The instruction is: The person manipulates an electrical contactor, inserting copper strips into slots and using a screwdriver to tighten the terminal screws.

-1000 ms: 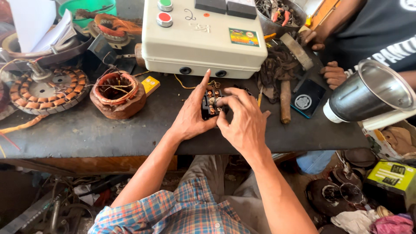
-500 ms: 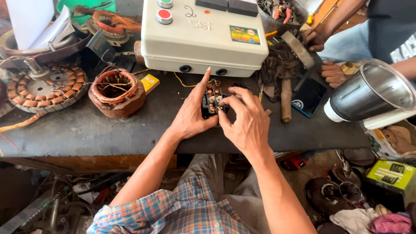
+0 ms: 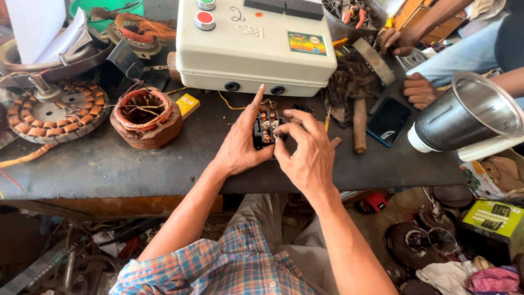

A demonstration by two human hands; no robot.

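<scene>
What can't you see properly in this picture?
Head view only:
- The small black part with copper terminals: its lower half is hidden by the left hand and right hand.
- Tools in the metal bowl: cut off by the top edge.
- The other person's hands: arms run out of frame.
- The steel jar: its inside is turned away.

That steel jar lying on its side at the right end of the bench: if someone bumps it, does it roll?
Probably. The steel jar lies tilted on its round wall, mouth up to the right, so a nudge could roll it. It sits at the bench edge, so it might drop. Its polished wall looks slippery, and hollow, probably light.
</scene>
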